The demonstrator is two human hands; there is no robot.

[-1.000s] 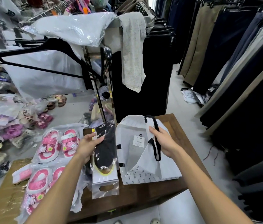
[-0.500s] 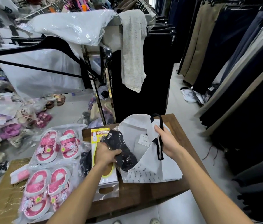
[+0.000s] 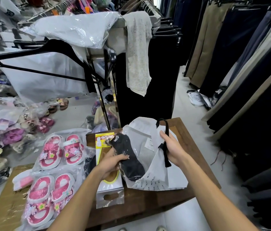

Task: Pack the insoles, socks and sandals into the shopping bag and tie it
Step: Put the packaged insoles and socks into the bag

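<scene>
A white shopping bag (image 3: 149, 130) with black handles lies on the wooden table (image 3: 191, 147). My right hand (image 3: 173, 148) grips its near rim and a handle, holding the mouth open. My left hand (image 3: 113, 162) holds a black sock pack (image 3: 128, 155) in clear wrap, its lower end inside the bag's mouth. Under my left hand lies the insole pack (image 3: 105, 142), yellow and white in a clear sleeve. Two pairs of pink sandals in plastic lie to the left, one farther (image 3: 61, 151), one nearer (image 3: 48, 197).
A clothes rack (image 3: 111, 67) with hangers, plastic-wrapped garments and a grey cloth stands just behind the table. Dark trousers hang along the right. Piles of bagged shoes (image 3: 6, 130) cover the floor at left. A cardboard sheet (image 3: 3, 205) lies under the near sandals.
My left hand carried the sock pack off the insole pack, rightward into the bag's mouth. The insole pack now lies on the table. My right hand lifted the rim wider.
</scene>
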